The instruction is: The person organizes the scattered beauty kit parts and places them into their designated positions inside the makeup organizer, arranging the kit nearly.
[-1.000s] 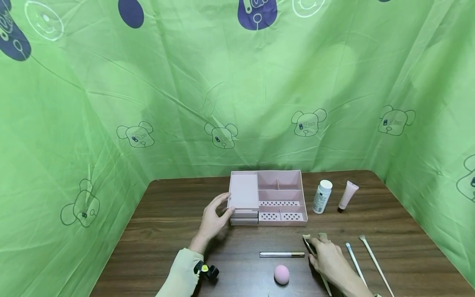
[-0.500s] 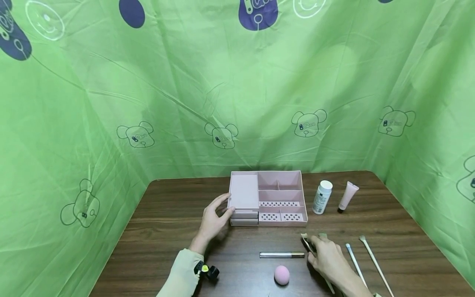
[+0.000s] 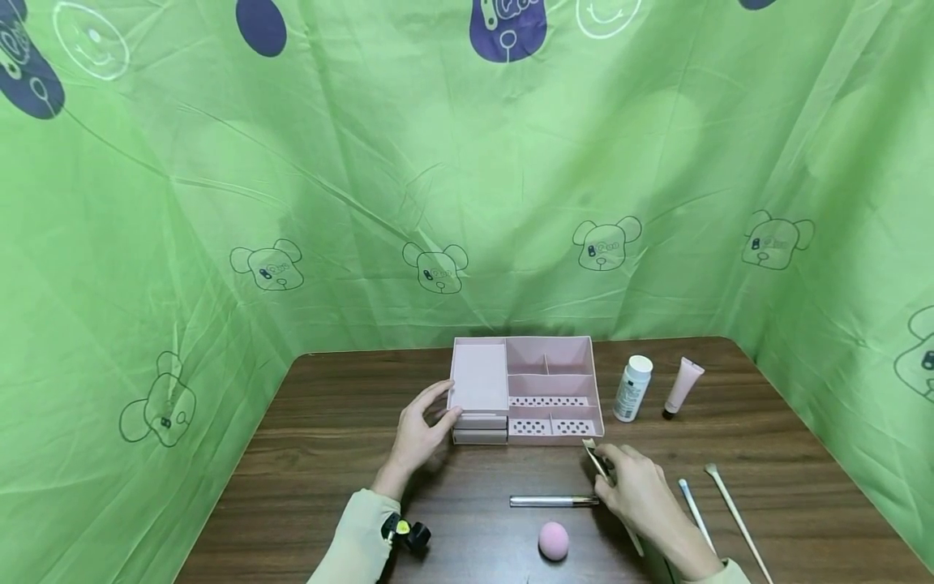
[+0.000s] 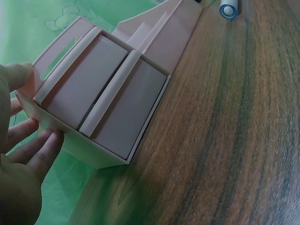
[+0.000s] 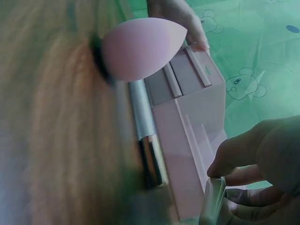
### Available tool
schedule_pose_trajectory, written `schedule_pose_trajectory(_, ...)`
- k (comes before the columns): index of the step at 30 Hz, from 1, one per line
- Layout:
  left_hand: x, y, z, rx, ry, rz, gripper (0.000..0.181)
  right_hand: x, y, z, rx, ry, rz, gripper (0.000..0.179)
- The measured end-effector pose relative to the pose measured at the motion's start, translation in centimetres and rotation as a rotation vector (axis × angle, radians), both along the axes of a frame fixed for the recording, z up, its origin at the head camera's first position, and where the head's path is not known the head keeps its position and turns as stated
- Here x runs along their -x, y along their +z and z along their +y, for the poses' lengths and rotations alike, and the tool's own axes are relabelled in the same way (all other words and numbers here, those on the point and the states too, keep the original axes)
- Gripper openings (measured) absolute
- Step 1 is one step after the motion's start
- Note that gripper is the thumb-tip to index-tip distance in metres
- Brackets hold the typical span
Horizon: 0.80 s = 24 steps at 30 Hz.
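Note:
My left hand (image 3: 423, 434) touches the front left corner of a pink desktop organizer (image 3: 477, 373). In the left wrist view, its fingertips lie spread against the organizer's side wall, and the thumb is at the upper edge. Two drawers (image 4: 126, 103) there are closed. My right hand (image 3: 642, 495) pinches a makeup brush (image 3: 600, 462) between thumb and fingers. The brush tilts with its pale tip close to the organizer's front right corner. Left of this hand lie a silver tube (image 3: 550, 501) and a pink makeup sponge (image 3: 553, 541).
Two more brushes, one blue-tipped (image 3: 696, 513) and one pale (image 3: 737, 519), lie right of my right hand. A white bottle (image 3: 632, 389) and a pink squeeze tube (image 3: 683, 388) stand right of the organizer. Green cloth (image 3: 438, 203) hangs behind the wooden table (image 3: 328, 414).
My right hand has moved forward and slightly left with the makeup brush, bringing its tip nearer the organizer. My left hand stays at the organizer's corner.

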<state>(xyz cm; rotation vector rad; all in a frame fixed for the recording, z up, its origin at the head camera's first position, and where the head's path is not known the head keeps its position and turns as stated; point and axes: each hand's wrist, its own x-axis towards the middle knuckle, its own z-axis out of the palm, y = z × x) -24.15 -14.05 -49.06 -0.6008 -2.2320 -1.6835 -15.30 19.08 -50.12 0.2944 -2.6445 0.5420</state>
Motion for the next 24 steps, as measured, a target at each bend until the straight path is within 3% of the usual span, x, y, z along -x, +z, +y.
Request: schedule_pose_trajectory(24,0.2,0.1,-0.4,0.001,-0.04,-0.043,0.044,3.2,2.8,-2.2,0.091,0.07,0.051,0.037)
